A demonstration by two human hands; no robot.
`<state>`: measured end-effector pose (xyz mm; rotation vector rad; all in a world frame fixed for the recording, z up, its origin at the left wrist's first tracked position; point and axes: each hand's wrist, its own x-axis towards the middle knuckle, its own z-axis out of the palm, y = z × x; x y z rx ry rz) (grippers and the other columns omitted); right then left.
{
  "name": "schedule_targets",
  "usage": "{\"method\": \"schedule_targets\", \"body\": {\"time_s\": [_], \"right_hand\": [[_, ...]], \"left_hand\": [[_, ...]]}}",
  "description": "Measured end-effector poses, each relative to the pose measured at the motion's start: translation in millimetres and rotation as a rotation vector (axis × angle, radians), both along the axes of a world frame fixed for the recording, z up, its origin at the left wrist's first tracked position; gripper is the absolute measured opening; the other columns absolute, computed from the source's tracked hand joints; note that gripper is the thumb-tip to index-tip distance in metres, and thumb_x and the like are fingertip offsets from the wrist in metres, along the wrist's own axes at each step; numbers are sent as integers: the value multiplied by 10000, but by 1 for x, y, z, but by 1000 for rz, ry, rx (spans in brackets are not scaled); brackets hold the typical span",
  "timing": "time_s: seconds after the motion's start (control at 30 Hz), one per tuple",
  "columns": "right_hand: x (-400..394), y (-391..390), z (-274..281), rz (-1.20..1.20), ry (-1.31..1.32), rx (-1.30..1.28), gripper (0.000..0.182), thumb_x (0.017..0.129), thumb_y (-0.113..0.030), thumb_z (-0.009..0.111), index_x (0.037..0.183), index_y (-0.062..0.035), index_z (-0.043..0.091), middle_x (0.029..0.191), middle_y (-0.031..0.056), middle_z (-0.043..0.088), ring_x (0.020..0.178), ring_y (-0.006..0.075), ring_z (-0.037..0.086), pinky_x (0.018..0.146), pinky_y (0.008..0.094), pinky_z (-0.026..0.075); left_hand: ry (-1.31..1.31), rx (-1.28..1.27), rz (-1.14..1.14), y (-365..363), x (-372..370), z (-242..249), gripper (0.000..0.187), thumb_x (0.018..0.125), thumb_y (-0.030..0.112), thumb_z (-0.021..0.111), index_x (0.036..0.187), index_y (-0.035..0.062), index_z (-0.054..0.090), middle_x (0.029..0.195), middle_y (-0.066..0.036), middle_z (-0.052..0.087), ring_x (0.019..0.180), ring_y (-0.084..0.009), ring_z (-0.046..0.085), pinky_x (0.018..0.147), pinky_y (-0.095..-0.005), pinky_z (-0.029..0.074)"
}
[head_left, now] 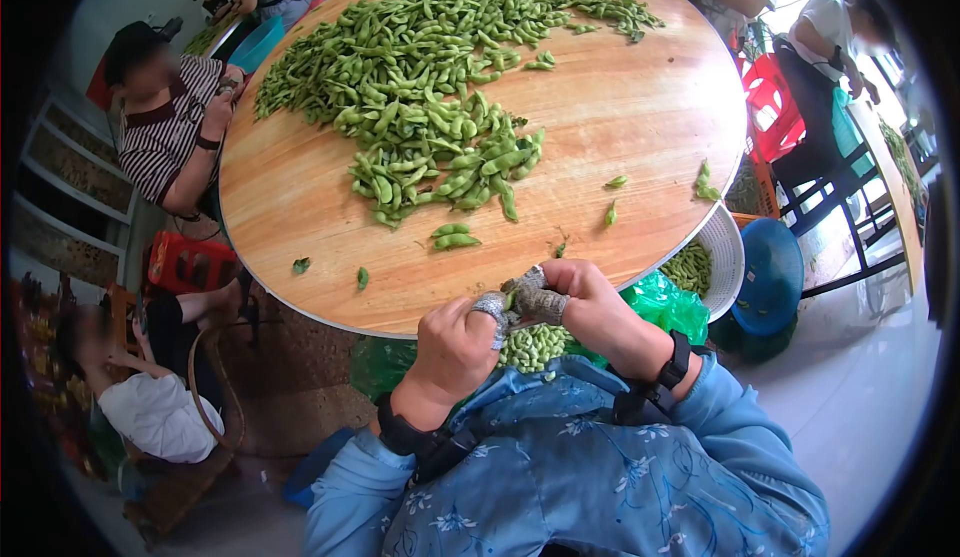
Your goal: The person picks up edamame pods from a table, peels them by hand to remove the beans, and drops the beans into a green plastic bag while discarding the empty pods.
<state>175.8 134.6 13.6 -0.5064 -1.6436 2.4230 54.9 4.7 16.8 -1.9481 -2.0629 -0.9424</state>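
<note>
Both hands meet just past the near edge of a round wooden table point(620, 127). My left hand point(455, 342) and my right hand point(575, 302) have grey coverings on some fingertips and are closed on a green pod point(512, 302), mostly hidden between the fingers. Below them, shelled pale green beans point(533, 348) lie over green plastic. A large heap of green pods point(420, 77) spreads across the table, and two loose pods point(455, 237) lie nearer my hands.
A white basket point(728, 257) holding pods and a blue basin point(768, 277) stand right of the table. A person in a striped shirt point(165, 142) sits at its left. Another person in white point(165, 412) sits lower left. Red stools point(192, 262) stand nearby.
</note>
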Motion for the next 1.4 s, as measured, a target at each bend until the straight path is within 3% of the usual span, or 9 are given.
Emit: {"method": "schedule_targets", "body": {"time_s": [0.13, 0.2, 0.33, 0.5, 0.77, 0.97, 1.2, 1.27, 1.4], "right_hand": [[-1, -4, 4, -8, 134, -137, 159, 849, -105, 550, 915, 38, 573, 857, 46, 613, 806, 92, 566, 745, 237, 455], [0, -5, 5, -11, 241, 32, 150, 834, -105, 572, 884, 36, 568, 829, 53, 608, 789, 93, 554, 699, 254, 450], [3, 3, 9, -28, 257, 557, 126, 792, -86, 604, 843, 22, 565, 767, 87, 581, 737, 164, 559, 637, 299, 434], [4, 3, 8, 20, 294, 816, 111, 693, -33, 623, 779, -13, 556, 692, 139, 497, 710, 330, 509, 601, 364, 414], [30, 50, 12, -309, -101, 1181, 132, 681, 18, 592, 809, -2, 566, 729, 164, 533, 681, 349, 536, 586, 381, 426], [43, 57, 19, -511, -132, 1057, 118, 736, 12, 615, 846, 32, 578, 769, 160, 570, 682, 235, 586, 584, 309, 444], [15, 19, 7, -212, -83, 507, 173, 818, -71, 594, 944, 46, 583, 820, 41, 597, 781, 68, 521, 672, 232, 447], [6, 13, 2, -130, 45, 303, 220, 846, -128, 570, 980, 47, 572, 850, 19, 597, 794, 60, 512, 701, 230, 436], [1, 9, 14, 39, 34, 78, 267, 878, -192, 527, 1016, 33, 568, 881, 3, 599, 823, 56, 518, 752, 224, 423]], "left_hand": [[-343, 122, -24, 3, 5, -7, 68, 769, 57, 573, 813, 11, 547, 609, -95, 543, 494, -240, 515, 465, -304, 405], [-1013, 41, 14, 1, 10, -3, 124, 855, 122, 524, 803, 10, 541, 605, -14, 528, 495, -105, 472, 461, -225, 365], [-1568, -107, -73, -1, 2, 4, 33, 820, 9, 501, 807, 12, 531, 639, 23, 515, 562, -34, 451, 490, -200, 369], [-1211, -253, -5, -6, 4, 9, 75, 816, -2, 471, 790, 15, 539, 644, 7, 513, 551, -38, 442, 484, -186, 344], [-867, -442, -195, -12, 2, 6, 184, 719, -78, 500, 878, -10, 563, 761, -58, 598, 691, -135, 560, 651, -255, 450], [-31, -46, 322, 17, -44, 0, 181, 723, 60, 626, 890, 9, 578, 724, -159, 591, 631, -327, 568, 599, -385, 455], [107, -289, 323, 22, -55, -1, 129, 768, 93, 594, 858, 5, 563, 689, -103, 586, 623, -253, 572, 567, -369, 449], [-904, -235, 97, 14, -45, -5, 108, 811, 108, 577, 847, 7, 565, 684, -1, 553, 611, -101, 522, 539, -260, 419], [-1570, -242, -142, 5, -22, 8, 109, 796, 137, 589, 835, 46, 546, 695, 40, 508, 536, -20, 383, 474, -157, 280]]}}
